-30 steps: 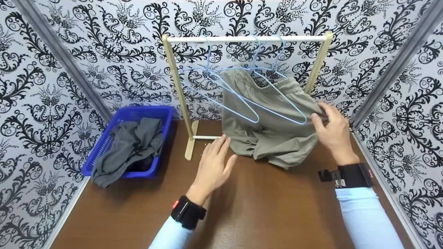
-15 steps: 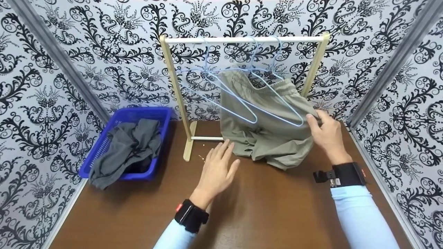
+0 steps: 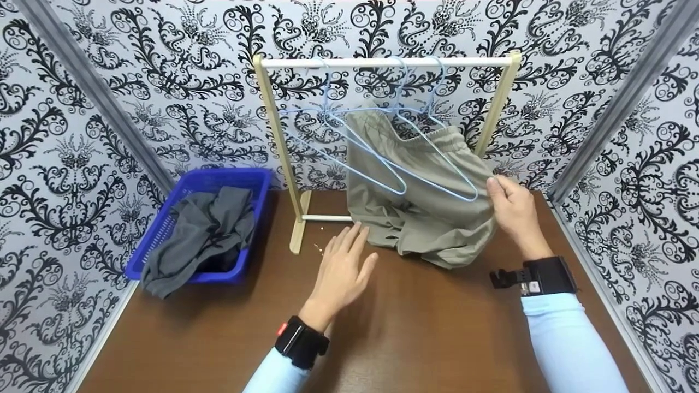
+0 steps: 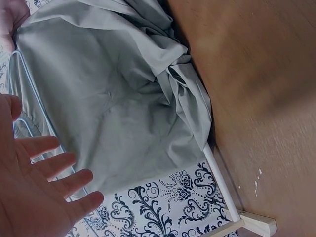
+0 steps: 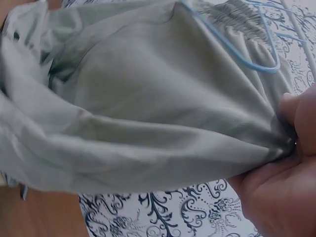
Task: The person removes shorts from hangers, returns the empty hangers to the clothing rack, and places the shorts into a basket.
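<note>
Olive-grey shorts with a gathered elastic waist hang from a rack, behind the blue wire hangers. My right hand pinches their right side edge between thumb and fingers; the right wrist view shows the cloth drawn into folds at that grip. In front of the lower left leg, my left hand is held with its fingers straight and spread. The left wrist view has this left hand holding nothing, beside the shorts. How the waist sits on the hanger is partly hidden.
The rack has a white top bar and pale wooden posts. At left, a blue plastic basket holds dark grey clothing that hangs over its front rim. Patterned walls enclose the brown table.
My right hand has moved slightly left and down and now pinches the shorts' side edge. The left hand stays nearly where it was, fingers spread.
</note>
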The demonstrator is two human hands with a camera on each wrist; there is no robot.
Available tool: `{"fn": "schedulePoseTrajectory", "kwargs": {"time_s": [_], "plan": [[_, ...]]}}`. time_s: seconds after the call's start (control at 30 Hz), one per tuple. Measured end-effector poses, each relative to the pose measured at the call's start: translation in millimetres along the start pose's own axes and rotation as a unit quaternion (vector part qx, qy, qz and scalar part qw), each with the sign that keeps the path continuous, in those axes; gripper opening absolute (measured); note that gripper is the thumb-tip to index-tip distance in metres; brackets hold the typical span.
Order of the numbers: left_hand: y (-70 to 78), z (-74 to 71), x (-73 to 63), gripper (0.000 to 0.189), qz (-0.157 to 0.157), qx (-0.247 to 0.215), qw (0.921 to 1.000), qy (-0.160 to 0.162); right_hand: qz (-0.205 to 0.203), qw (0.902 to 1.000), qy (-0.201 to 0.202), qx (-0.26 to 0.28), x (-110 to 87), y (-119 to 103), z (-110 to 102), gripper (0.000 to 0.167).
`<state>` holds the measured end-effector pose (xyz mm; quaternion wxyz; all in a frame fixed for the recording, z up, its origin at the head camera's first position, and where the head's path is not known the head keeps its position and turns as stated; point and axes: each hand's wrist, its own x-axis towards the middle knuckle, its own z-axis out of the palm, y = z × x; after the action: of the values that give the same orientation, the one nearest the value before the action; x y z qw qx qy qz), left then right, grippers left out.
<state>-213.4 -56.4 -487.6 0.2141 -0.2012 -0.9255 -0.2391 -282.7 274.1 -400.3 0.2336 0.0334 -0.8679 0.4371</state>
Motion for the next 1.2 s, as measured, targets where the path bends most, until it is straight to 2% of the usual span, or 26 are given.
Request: {"fn": "schedulePoseTrajectory", "kwargs": {"time_s": [0.23, 0.43, 0.57, 0.8, 1.0, 1.2], "plan": [[1.9, -1.7, -0.4, 0.057, -0.007, -0.001, 0.9999, -0.016, 0.082, 0.9928, -0.011, 0.086, -4.1, -6, -5, 0.04], [1.2, -2.0, -0.7, 0.056, -0.01, -0.001, 0.9998, -0.018, 0.118, 0.9807, 0.021, 0.154, -4.1, -10, -2, 0.038], [0.6, -2.4, -0.8, 0.056, -0.009, -0.001, 0.9998, -0.017, 0.121, 0.9748, 0.049, 0.181, -4.2, -11, 0, 0.037], [-0.7, -2.0, -1.5, 0.054, 0.001, 0.011, 0.9999, -0.004, 0.091, 0.9718, 0.091, 0.198, -4.9, -10, 2, 0.034], [-2.1, -2.8, -1.6, 0.054, 0.008, 0.013, 0.9999, 0.008, 0.101, 0.9645, 0.094, 0.226, -2.8, -12, 0, 0.025], [-3.9, -3.0, -2.7, 0.054, 0.007, 0.014, 0.9998, 0.008, 0.119, 0.9572, 0.095, 0.246, -1.0, -15, -3, 0.024]]}}
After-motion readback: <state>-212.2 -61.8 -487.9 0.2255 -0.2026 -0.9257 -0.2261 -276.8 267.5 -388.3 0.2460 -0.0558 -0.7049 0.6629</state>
